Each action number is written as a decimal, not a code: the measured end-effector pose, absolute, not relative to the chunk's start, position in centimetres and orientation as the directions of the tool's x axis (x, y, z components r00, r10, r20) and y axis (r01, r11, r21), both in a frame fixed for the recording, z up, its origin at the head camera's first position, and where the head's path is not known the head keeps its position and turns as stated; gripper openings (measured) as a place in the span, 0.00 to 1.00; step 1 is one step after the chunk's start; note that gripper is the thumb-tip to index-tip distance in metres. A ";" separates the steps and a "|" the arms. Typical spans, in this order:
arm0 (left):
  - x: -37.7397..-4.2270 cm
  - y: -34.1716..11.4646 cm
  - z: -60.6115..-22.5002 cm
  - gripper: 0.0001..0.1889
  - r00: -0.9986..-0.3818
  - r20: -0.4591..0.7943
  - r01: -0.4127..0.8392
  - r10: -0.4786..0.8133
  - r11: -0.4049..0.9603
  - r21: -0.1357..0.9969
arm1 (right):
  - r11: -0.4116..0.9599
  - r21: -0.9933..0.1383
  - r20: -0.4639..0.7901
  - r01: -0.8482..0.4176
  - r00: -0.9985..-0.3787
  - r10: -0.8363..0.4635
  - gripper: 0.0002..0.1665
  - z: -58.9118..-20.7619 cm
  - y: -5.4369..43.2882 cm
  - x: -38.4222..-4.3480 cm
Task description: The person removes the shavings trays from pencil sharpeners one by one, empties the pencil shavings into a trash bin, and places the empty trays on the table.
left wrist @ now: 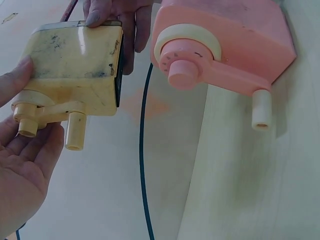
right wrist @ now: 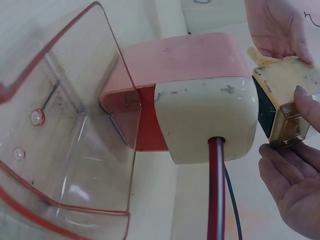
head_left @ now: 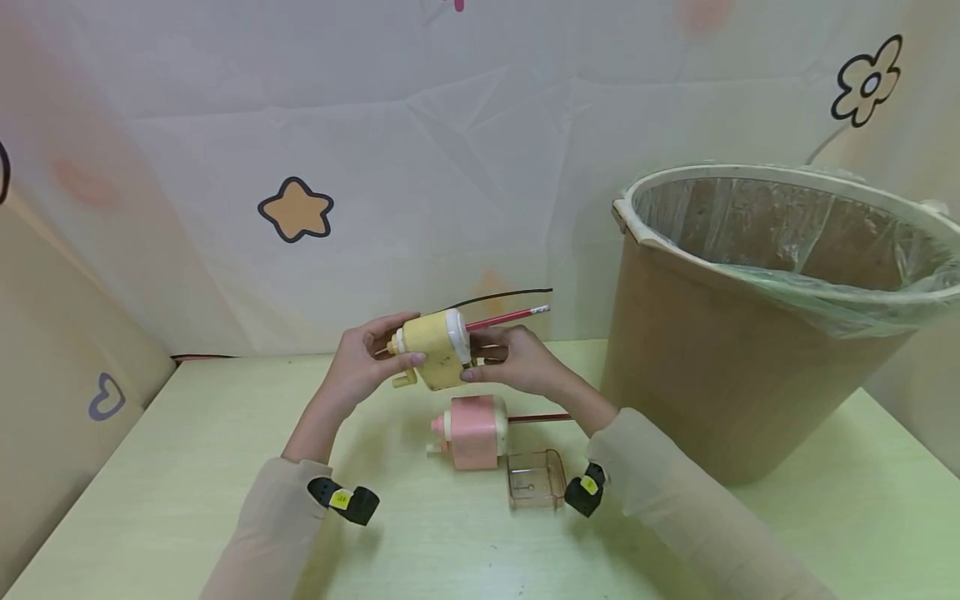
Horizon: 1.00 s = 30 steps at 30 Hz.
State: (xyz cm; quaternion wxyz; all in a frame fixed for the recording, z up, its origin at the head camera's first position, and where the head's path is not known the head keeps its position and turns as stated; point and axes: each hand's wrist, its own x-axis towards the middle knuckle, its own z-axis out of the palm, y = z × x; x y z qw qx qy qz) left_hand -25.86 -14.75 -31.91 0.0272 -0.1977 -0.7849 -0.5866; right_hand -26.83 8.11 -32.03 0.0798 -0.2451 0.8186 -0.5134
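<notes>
The left hand (head_left: pixel 358 360) pinches the yellow crank pencil sharpener (head_left: pixel 433 343) in its fingers, as does the right hand (head_left: pixel 521 363) — it's above and beyond the pink crank pencil sharpener (head_left: pixel 474 433), which a transparent shavings drawer (head_left: pixel 536 492) sits just beside.

Soft, fairly even light filled the head view, seemingly from above, leaving the table (head_left: pixel 225 408) pale and bright. Diffuse shadows with blurred edges lay on it beside the sleeves (head_left: pixel 262 521) and around the pink sharpener (head_left: pixel 474 433). The backdrop (head_left: pixel 465 175) looked grey toward the middle and warmer at the sides. Wide-angle stretching made the bin (head_left: pixel 675 375) lean outward at the right, and small glints marked its plastic liner (head_left: pixel 813 292). Both wrist views were duller and flatter; a white streak of glare crossed the yellow sharpener (left wrist: pixel 70 50), and highlights shone on the clear box (right wrist: pixel 92 165), softly focused toward the left edge.
</notes>
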 end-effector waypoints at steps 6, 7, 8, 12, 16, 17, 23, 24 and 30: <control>-25.8 -14.9 -31.9 0.28 -0.916 0.281 0.351 0.287 0.229 0.908 | 0.367 -0.861 0.137 -0.353 -0.855 -0.501 0.32 -31.9 8.2 -26.8; -25.8 -14.8 -31.8 0.28 -0.915 0.283 0.353 0.287 0.229 0.907 | 0.368 -0.858 0.138 -0.358 -0.852 -0.505 0.32 -31.8 8.2 -26.7; -25.8 -14.8 -31.8 0.28 -0.914 0.285 0.355 0.288 0.229 0.907 | 0.371 -0.856 0.138 -0.361 -0.850 -0.508 0.32 -31.8 8.3 -26.7; -25.9 -14.6 -31.8 0.28 -0.908 0.300 0.371 0.292 0.231 0.899 | 0.380 -0.850 0.138 -0.363 -0.852 -0.506 0.33 -31.7 8.6 -26.7; -25.9 -14.5 -31.7 0.27 -0.905 0.300 0.374 0.303 0.228 0.899 | 0.359 -0.854 0.155 -0.377 -0.842 -0.517 0.33 -31.7 8.7 -26.8; -25.9 -14.5 -31.6 0.27 -0.905 0.296 0.370 0.305 0.226 0.901 | 0.355 -0.854 0.158 -0.380 -0.839 -0.520 0.32 -31.7 8.7 -26.8; -25.8 -14.5 -31.5 0.27 -0.910 0.290 0.365 0.297 0.239 0.900 | 0.368 -0.846 0.159 -0.386 -0.841 -0.517 0.33 -31.7 8.7 -26.8; -25.7 -14.5 -31.5 0.27 -0.908 0.293 0.368 0.299 0.239 0.899 | 0.368 -0.844 0.163 -0.391 -0.839 -0.519 0.33 -31.6 8.7 -26.8; -25.7 -14.4 -31.3 0.27 -0.897 0.293 0.382 0.331 0.245 0.891 | 0.367 -0.833 0.177 -0.415 -0.827 -0.533 0.31 -31.3 9.0 -26.5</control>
